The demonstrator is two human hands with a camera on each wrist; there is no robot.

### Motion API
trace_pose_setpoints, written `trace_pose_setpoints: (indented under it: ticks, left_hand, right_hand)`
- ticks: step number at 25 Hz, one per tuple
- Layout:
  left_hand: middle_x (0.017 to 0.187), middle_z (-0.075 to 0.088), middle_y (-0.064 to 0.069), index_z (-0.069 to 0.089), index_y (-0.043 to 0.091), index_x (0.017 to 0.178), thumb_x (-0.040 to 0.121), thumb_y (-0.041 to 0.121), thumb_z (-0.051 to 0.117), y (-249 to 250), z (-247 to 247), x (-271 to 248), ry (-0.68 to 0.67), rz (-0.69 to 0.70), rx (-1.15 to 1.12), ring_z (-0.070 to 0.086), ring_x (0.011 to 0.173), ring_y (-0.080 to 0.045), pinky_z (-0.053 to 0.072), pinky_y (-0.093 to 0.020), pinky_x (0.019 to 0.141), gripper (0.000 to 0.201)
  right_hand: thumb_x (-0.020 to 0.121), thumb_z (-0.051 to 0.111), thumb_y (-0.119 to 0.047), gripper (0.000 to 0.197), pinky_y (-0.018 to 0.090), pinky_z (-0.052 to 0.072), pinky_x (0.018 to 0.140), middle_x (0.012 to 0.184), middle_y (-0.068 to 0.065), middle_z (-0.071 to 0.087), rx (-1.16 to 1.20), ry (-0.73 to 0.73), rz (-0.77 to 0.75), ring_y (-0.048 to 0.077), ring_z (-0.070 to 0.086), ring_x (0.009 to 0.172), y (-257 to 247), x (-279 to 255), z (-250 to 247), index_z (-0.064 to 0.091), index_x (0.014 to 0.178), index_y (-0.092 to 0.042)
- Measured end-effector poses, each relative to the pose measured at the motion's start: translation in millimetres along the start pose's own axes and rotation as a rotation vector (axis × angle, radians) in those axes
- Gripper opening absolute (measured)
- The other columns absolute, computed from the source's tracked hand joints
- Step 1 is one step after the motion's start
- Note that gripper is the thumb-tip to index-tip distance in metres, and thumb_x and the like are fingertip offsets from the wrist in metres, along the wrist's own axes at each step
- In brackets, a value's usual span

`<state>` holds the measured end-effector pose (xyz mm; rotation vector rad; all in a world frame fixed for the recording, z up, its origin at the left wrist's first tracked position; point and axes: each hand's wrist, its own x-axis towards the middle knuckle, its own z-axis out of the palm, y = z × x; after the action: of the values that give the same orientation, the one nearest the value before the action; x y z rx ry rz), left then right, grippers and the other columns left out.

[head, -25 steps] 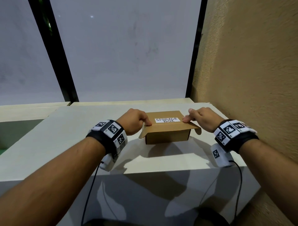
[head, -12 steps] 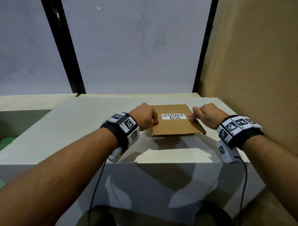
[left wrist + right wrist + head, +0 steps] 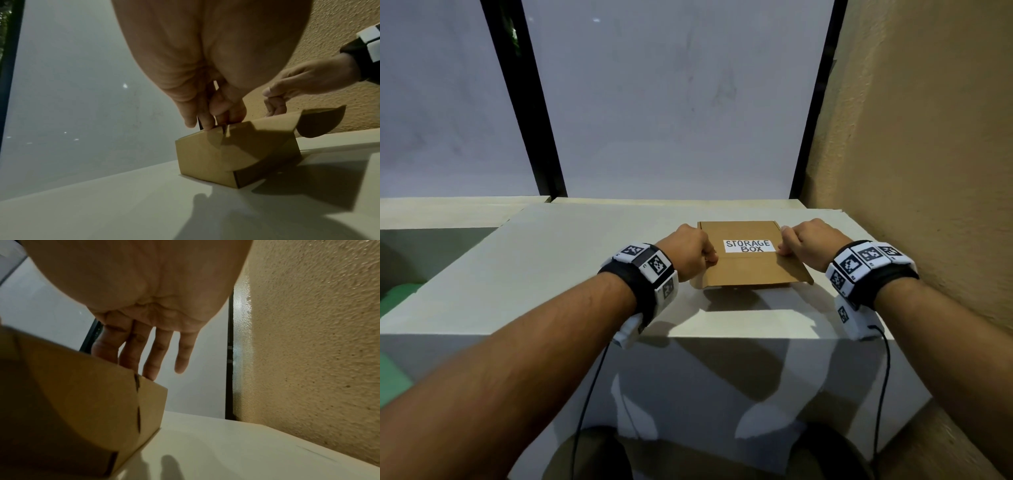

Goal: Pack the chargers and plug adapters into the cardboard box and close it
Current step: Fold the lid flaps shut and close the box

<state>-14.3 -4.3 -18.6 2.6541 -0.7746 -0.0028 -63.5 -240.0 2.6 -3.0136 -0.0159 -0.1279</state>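
The brown cardboard box (image 3: 751, 270), labelled "STORAGE BOX", sits on the white table (image 3: 551, 274) with its lid lowered over it. The front flap sticks out toward me. My left hand (image 3: 690, 251) is at the lid's left edge with fingers curled, pinching that edge (image 3: 216, 118). My right hand (image 3: 808, 240) is at the right edge, its fingers (image 3: 144, 353) fairly straight and reaching down beside the box (image 3: 82, 394). In the left wrist view a rounded side flap (image 3: 320, 125) juts out by the right hand (image 3: 292, 87). No chargers or adapters show.
A rough tan wall (image 3: 928, 171) stands close on the right of the table. Frosted window panes with black frames (image 3: 527, 102) run along the back. A lower ledge with something green (image 3: 393, 298) lies at the left. Wrist cables (image 3: 592, 383) hang over the table's front.
The lid has come down from a raised tilt to nearly flat, and the box's front wall is now hidden under it. Both hands stayed at its side edges.
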Motion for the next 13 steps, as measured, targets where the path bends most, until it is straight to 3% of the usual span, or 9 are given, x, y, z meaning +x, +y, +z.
trace_pose_setpoints:
  ticks: [4, 7, 9, 11, 13]
  left_hand:
    - [0.126, 0.062, -0.004, 0.071, 0.013, 0.114, 0.094, 0.014, 0.053, 1.4, -0.7, -12.5, -0.014, 0.011, -0.027, 0.054, 0.118, -0.023, 0.041, -0.033, 0.103, 0.027]
    - [0.125, 0.064, -0.002, 0.070, 0.017, 0.115, 0.091, 0.022, 0.054, 1.6, -0.1, -20.9, 0.146, -0.146, -0.205, 0.057, 0.116, -0.020, 0.040, -0.026, 0.099, 0.030]
    - [0.111, 0.071, -0.003, 0.074, 0.016, 0.106, 0.087, 0.027, 0.061, -2.6, 4.3, -20.2, 0.239, -0.316, -0.473, 0.065, 0.102, -0.021, 0.049, -0.028, 0.094, 0.026]
    - [0.100, 0.073, -0.008, 0.073, 0.009, 0.102, 0.081, 0.021, 0.068, -5.2, 12.3, -19.7, 0.197, -0.409, -0.795, 0.070, 0.090, -0.024, 0.056, -0.039, 0.088, 0.024]
    - [0.106, 0.069, -0.009, 0.062, 0.005, 0.121, 0.078, 0.011, 0.072, -1.9, 19.5, -22.3, 0.136, -0.423, -0.892, 0.070, 0.090, -0.023, 0.059, -0.041, 0.081, 0.045]
  right_hand:
    - [0.102, 0.031, -0.030, 0.047, 0.031, 0.040, 0.086, 0.117, 0.009, 0.068, 0.133, -0.053, 0.055, 0.026, 0.058, 0.103, 1.7, -7.7, -5.0, 0.075, 0.104, -0.013]
    - [0.099, 0.041, -0.036, 0.038, 0.037, 0.046, 0.096, 0.118, 0.009, 0.068, 0.318, -0.048, 0.102, 0.025, 0.063, 0.101, 18.7, -11.5, -8.4, 0.075, 0.101, -0.020]
    - [0.093, 0.056, -0.030, 0.025, 0.038, 0.055, 0.086, 0.110, 0.006, 0.070, 0.440, -0.024, 0.150, 0.022, 0.068, 0.089, 25.8, -14.5, -6.6, 0.069, 0.111, -0.018]
    - [0.091, 0.061, -0.021, 0.039, 0.029, 0.057, 0.069, 0.108, 0.006, 0.066, 0.543, -0.091, 0.221, 0.021, 0.066, 0.078, 26.6, -17.7, -1.8, 0.054, 0.129, -0.014]
    - [0.093, 0.058, -0.019, 0.046, 0.025, 0.056, 0.063, 0.109, 0.010, 0.064, 0.580, -0.154, 0.255, 0.022, 0.066, 0.074, 25.8, -19.8, 2.7, 0.045, 0.137, -0.012]
